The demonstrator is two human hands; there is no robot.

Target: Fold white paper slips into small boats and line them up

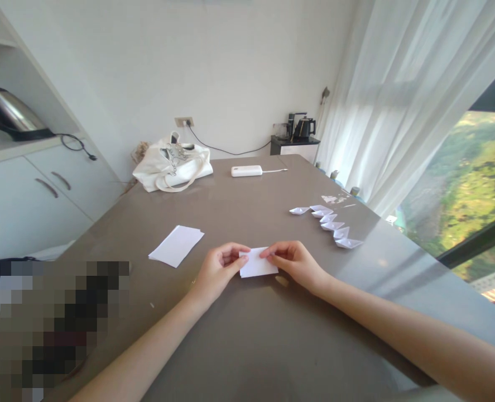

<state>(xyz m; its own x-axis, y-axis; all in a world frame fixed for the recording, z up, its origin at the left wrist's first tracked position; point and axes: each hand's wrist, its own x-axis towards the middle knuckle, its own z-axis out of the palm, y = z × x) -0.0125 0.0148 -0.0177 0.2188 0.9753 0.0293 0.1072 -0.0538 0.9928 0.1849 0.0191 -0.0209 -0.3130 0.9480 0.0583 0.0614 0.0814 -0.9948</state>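
On the left of the tabletop (251,212), a stack of flat sheets (176,246) is not yet folded; in the middle, one piece of paper (258,264) can be judged partly folded; on the right, several small paper boats (332,226) are set out, apparently finished. The partly folded piece lies between the hands: its left edge is pinched by the left hand (222,265), its upper right corner by the right hand (296,265). Whether it is rested on the tabletop cannot quite be told from this angle.
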